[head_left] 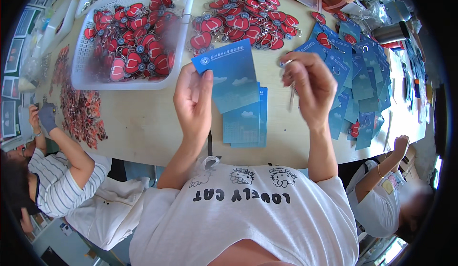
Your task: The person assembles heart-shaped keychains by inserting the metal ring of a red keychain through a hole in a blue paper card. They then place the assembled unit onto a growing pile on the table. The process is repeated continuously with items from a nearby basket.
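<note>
My left hand (192, 104) pinches a blue card (232, 82) between thumb and fingers and holds it up over the table. A printed cloud pattern and a round emblem show on the card. Opposite it, my right hand (312, 89) is closed on a metal key ring (288, 62). A thin metal piece (291, 99) hangs below those fingers, partly blurred. The card and the key ring are apart. Beneath the held card lies a small stack of similar blue cards (242, 130) on the table, its upper part covered by the held one.
A white plastic basket (125, 86) of red keychains (155, 49) stands at left. More red keychains (238, 22) are heaped at the back. Blue cards with keychains (360, 82) overlap at right. Red-black pieces (83, 118) lie far left. Co-workers sit on both sides.
</note>
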`<action>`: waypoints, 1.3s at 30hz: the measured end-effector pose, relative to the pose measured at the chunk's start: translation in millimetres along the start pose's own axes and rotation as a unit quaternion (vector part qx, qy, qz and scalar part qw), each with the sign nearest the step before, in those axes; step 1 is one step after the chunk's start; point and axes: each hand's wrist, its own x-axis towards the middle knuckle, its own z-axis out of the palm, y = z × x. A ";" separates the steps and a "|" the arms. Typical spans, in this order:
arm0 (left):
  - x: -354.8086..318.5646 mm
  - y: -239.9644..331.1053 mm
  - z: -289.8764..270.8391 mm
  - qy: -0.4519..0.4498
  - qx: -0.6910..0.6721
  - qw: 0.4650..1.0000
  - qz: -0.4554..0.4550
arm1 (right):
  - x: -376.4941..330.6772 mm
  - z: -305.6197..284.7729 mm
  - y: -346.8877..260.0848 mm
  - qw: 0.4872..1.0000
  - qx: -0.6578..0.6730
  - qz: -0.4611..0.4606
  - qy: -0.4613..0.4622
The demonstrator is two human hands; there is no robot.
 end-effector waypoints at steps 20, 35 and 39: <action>-19.8 15.8 34.6 0.018 -0.136 0.990 -0.013 | 0.1 41.3 1.3 0.997 0.031 -0.008 0.064; -23.8 -11.1 -13.3 -0.137 0.464 0.870 0.096 | -21.6 -52.3 30.2 0.988 0.052 0.103 0.104; -38.6 -26.6 -13.1 -0.145 0.519 0.841 0.045 | -11.9 -127.9 45.1 0.948 -0.232 0.149 0.159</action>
